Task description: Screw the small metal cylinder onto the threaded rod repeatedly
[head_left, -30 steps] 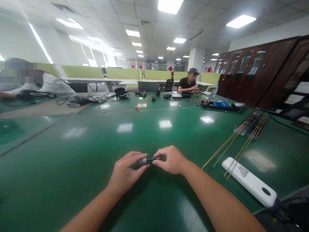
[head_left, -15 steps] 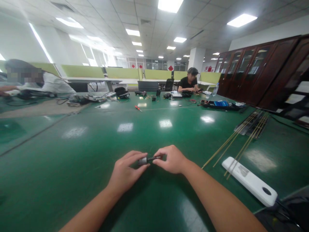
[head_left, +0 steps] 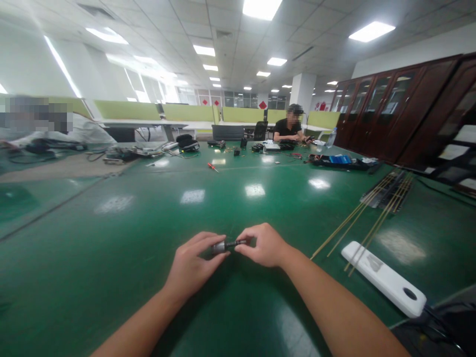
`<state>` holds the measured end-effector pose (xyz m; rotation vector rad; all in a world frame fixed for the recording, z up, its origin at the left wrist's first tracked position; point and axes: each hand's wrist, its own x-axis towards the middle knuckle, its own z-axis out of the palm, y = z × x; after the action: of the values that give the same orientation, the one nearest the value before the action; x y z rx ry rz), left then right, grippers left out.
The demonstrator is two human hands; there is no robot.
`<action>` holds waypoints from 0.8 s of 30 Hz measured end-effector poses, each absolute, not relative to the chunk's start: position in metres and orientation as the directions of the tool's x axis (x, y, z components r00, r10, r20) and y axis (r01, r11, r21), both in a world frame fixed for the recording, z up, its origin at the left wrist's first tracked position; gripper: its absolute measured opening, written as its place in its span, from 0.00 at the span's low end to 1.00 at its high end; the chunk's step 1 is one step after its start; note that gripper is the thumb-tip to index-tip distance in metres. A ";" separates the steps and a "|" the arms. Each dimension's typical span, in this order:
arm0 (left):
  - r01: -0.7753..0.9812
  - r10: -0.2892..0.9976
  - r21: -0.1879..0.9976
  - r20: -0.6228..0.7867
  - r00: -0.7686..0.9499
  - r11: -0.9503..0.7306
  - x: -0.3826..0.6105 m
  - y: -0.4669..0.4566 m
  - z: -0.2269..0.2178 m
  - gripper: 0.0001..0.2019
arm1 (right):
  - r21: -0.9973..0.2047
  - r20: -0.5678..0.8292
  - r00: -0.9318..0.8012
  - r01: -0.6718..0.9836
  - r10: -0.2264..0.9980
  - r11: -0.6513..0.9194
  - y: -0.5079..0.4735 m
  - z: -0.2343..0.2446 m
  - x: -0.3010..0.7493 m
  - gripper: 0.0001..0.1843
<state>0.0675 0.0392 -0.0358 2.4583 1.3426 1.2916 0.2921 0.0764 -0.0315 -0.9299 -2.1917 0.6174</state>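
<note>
1. Lying nearest at the right, a white oblong plastic case (head_left: 385, 281) with a dark oval at its near end rests on the green tabletop (head_left: 122, 238), outside the right forearm. Just beyond its near end is a dark bundle (head_left: 451, 322), too murky to name.
2. Both hands meet at the centre, around one small part. The left hand (head_left: 193, 260) is half curled, thumb and forefinger gripping a metal cylinder (head_left: 219, 247). The right hand (head_left: 266, 245) is folded more tightly, its fingertips pinching the thin dark shaft (head_left: 231, 244) that runs out of the cylinder. Whether the part touches the tabletop cannot be told.
3. Right of the hands, thin yellowish rods (head_left: 379, 188) slant away; the near ends of some cross over the white case, and their far ends lie on dark flat pieces.
4. Farther on, a screwdriver (head_left: 212, 166) with an orange-red handle lies well apart from the hands.
5. Along the far side are a black tray (head_left: 353, 166) with blue packs, a clear bottle (head_left: 332, 138), a black pouch (head_left: 188, 143) and jumbled electronics (head_left: 122, 154).
6. A person in black (head_left: 286, 130) sits across the table, before yellow-green partitions (head_left: 243, 114).
</note>
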 end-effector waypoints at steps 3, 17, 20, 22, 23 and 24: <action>0.671 0.721 0.413 0.640 0.267 -0.616 0.067 0.040 -0.036 0.13 | -0.635 0.393 -0.521 0.443 0.758 0.633 0.077 -0.032 0.292 0.08; 0.664 0.726 0.423 0.633 0.270 -0.616 0.066 0.040 -0.037 0.13 | -0.638 0.396 -0.524 0.433 0.754 0.636 0.076 -0.032 0.292 0.08; 0.666 0.724 0.421 0.636 0.267 -0.616 0.066 0.040 -0.037 0.13 | -0.638 0.398 -0.521 0.434 0.755 0.636 0.076 -0.031 0.293 0.08; 0.670 0.724 0.417 0.637 0.266 -0.614 0.066 0.041 -0.037 0.13 | -0.636 0.402 -0.519 0.435 0.755 0.637 0.076 -0.031 0.293 0.08; 0.672 0.723 0.416 0.638 0.265 -0.613 0.066 0.041 -0.037 0.13 | -0.635 0.401 -0.519 0.436 0.755 0.637 0.076 -0.031 0.293 0.08; 0.673 0.724 0.416 0.638 0.264 -0.612 0.066 0.041 -0.037 0.13 | -0.636 0.399 -0.519 0.437 0.756 0.636 0.076 -0.031 0.293 0.08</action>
<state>0.0658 0.0406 -0.0367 2.4483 1.3545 1.2895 0.2930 0.0761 -0.0310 -0.9261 -2.1863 0.6149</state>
